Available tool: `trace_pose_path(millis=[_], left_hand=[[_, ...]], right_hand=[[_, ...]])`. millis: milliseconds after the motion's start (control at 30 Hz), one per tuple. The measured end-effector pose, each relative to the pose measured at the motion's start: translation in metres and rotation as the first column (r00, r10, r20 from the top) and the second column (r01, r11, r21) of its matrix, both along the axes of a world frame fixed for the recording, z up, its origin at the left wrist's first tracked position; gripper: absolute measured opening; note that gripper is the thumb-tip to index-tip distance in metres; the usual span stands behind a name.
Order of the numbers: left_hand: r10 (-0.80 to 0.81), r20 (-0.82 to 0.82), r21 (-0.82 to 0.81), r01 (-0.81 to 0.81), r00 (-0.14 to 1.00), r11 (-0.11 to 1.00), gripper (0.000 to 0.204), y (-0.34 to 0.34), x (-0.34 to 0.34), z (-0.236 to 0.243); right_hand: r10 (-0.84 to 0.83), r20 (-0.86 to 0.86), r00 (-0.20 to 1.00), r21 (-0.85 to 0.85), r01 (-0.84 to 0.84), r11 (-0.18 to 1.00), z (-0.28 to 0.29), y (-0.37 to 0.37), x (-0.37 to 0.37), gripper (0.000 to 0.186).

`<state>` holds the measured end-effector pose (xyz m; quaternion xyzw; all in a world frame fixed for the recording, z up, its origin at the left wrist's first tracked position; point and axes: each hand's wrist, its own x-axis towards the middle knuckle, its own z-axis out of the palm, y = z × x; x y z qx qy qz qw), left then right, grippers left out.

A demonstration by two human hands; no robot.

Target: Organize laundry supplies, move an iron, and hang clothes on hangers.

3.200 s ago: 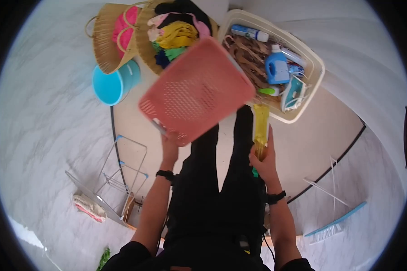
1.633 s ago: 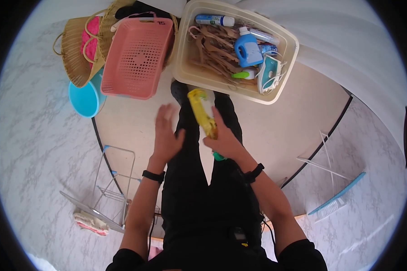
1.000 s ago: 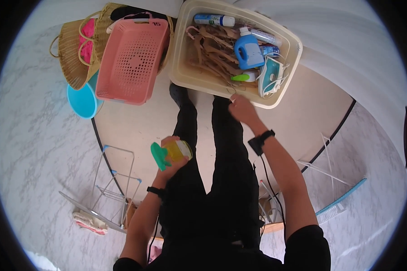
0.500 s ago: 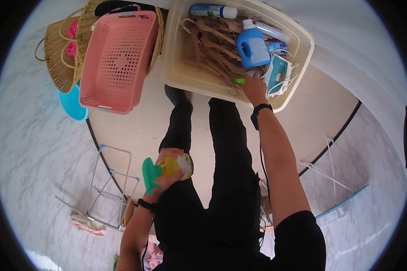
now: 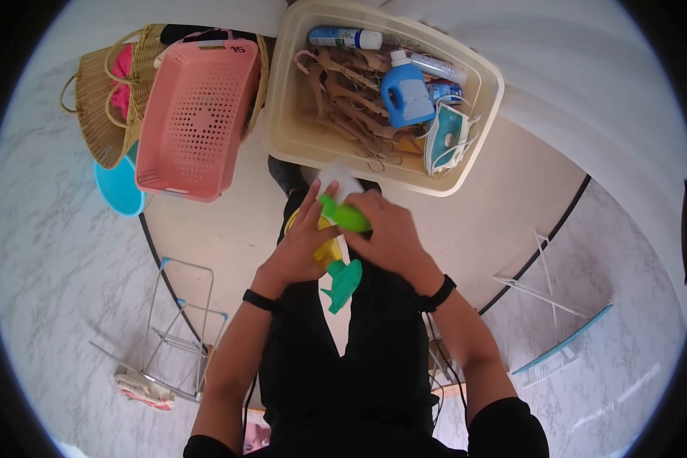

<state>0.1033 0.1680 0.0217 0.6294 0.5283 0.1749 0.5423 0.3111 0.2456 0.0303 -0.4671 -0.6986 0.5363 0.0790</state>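
Holding two bottles, one per hand, close together above the legs (image 5: 378, 328). Left hand (image 5: 301, 246): grip wrapped round a yellow spray bottle (image 5: 329, 253), green trigger head (image 5: 344, 284) toward the wearer. Right hand (image 5: 389, 233): grip narrow, on a lime-headed bottle (image 5: 350, 219); blurred white part (image 5: 340, 180) beyond looks like its body. Risk: hands and bottles overlap, so one bottle could knock the other loose; a finger snagging a trigger might squirt liquid. Farther out: cream bin (image 5: 281, 122) with brown hangers (image 5: 343, 99), blue jug (image 5: 408, 98), teal-and-white iron (image 5: 446, 137), blue spray can (image 5: 345, 37) lying flat. Left: pink basket (image 5: 202, 156), partly hiding wicker basket (image 5: 99, 114) and blue bucket (image 5: 120, 189). Labels: pale one on jug, print on can, dark marking on pink basket's far rim; held bottles' labels covered or blurred, unreadable.
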Motion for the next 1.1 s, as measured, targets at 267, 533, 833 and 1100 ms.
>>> trace_pose_path(millis=[267, 533, 833, 1100], left_hand=[[-0.019, -0.059, 0.027, 0.021, 0.998, 0.999, 0.064, -0.005, -0.021, 0.021], [0.381, 0.141, -0.212, -0.348, 0.914, 0.913, 0.064, -0.041, -0.019, 0.030], [0.438, -0.226, -0.075, -0.464, 0.870, 0.883, 0.077, -0.094, -0.031, 0.063], [0.550, -0.342, -0.114, -0.615, 0.762, 0.780, 0.081, -0.107, -0.036, 0.092]], right_hand=[[0.220, -0.323, 0.920, -0.105, -0.266, 0.958, 0.020, 0.018, -0.040, 0.042], [-0.047, -0.456, 0.889, -0.491, -0.207, 0.846, -0.008, 0.037, -0.050, 0.026], [-0.253, 0.283, 0.925, 0.343, 0.148, 0.927, -0.281, 0.089, 0.011, 0.026], [-0.074, 0.538, 0.840, -0.018, 0.099, 0.995, -0.306, 0.116, 0.020, 0.023]])
